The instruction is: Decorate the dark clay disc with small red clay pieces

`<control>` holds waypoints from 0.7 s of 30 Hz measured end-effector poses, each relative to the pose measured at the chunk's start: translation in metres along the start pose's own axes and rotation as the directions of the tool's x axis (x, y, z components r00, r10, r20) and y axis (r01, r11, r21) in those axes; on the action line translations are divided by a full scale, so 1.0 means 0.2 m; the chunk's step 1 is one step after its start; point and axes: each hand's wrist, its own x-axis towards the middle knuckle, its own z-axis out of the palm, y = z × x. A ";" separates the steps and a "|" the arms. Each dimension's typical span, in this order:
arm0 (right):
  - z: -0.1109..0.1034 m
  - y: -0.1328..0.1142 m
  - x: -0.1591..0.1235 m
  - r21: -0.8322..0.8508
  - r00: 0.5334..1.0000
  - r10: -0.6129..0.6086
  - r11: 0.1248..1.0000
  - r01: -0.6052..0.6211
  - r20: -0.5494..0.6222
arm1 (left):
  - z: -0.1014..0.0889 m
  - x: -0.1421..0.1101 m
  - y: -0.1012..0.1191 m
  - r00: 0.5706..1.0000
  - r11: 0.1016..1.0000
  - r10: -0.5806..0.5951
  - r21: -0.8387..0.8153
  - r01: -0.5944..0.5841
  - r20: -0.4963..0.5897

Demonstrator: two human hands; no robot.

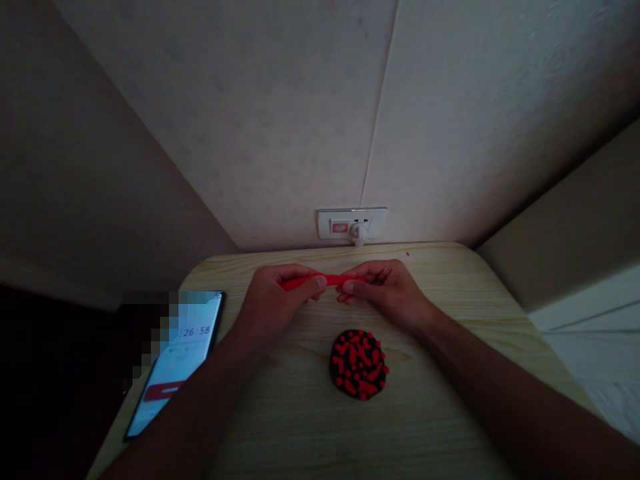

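A long red strip [334, 279], soft-looking like modelling clay, stretches between my two hands above the far part of the table. My left hand [285, 290] pinches its left end between thumb and fingers. The right end is gripped the same way by my right hand [383, 287]. Closer to me on the tabletop lies a round black disc [359, 365], covered with small red dots and short red pieces. Part of the strip is hidden by my fingers.
The pale wooden table [300, 427] has rounded far corners against the wall. A phone or tablet [175, 373] with a lit screen lies at the left edge. A white plug [358, 232] sits in the wall socket [325, 230]. A tiny red bit [407, 254] rests near the back edge.
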 end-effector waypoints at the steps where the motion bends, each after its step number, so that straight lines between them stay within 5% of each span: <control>1: 0.00 0.00 0.00 -0.002 1.000 0.005 1.000 -0.005 0.002 | 0.00 0.00 0.00 1.000 1.000 -0.004 -0.005 0.004 -0.002; 21: 0.02 -0.01 0.00 0.148 0.996 0.007 0.989 0.006 -0.091 | -0.03 0.03 -0.03 0.990 0.985 -0.114 -0.141 0.103 -0.078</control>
